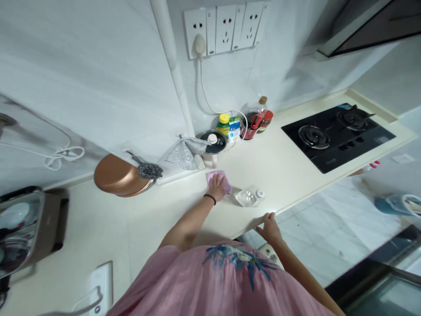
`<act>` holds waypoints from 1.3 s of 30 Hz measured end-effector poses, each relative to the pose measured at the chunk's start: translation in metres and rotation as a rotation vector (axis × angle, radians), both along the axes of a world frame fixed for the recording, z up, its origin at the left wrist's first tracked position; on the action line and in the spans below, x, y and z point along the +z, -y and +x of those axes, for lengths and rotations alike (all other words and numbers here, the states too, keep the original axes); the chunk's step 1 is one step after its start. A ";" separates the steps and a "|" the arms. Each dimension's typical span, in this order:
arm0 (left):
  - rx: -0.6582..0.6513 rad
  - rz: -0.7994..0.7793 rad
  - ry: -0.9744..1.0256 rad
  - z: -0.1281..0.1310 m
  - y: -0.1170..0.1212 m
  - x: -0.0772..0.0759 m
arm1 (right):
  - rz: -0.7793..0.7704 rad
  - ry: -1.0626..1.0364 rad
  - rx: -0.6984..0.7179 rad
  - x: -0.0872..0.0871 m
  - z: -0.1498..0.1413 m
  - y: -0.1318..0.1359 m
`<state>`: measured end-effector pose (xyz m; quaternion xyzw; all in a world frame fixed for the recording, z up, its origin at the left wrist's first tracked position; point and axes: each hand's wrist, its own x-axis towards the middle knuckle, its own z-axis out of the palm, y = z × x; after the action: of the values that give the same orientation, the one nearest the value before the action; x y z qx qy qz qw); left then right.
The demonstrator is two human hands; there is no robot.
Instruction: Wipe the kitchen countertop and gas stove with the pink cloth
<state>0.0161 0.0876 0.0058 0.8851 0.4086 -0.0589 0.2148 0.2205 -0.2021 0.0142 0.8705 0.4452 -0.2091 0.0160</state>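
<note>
Pink cloth (227,186) lies on the desk (256,166), with the left hand (217,186) on top of it, its fingers laid out flat rather than pinched. Just right of the cloth and a little nearer the body is a clear bottle (248,197). Nearer the body again, and right of the cloth, the right hand (271,229) touches the desk's front edge; whether its fingers grip, I cannot tell. Just beyond the cloth stands a lidded pot (219,142), with jars (223,125) farther back. Left of the cloth are a scrubber (149,171) and a copper pan (113,173); well to its right, the stove (337,138).
</note>
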 end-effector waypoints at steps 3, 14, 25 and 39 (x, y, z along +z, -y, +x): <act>-0.079 0.035 0.032 -0.015 0.052 -0.012 | 0.010 -0.005 0.004 0.000 0.001 -0.002; -0.252 0.126 0.092 -0.104 0.162 -0.023 | -0.044 0.004 0.001 0.005 0.005 -0.009; 0.625 0.004 -0.173 -0.319 0.111 0.018 | -0.092 0.021 0.030 -0.001 0.017 -0.012; 0.473 -0.033 -0.086 -0.253 0.152 0.003 | -0.109 0.170 0.021 -0.002 0.005 -0.020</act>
<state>-0.2371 -0.0644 0.0091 0.7578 0.6124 -0.0511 0.2192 0.2258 -0.1825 0.0125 0.8782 0.4394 -0.1580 0.1033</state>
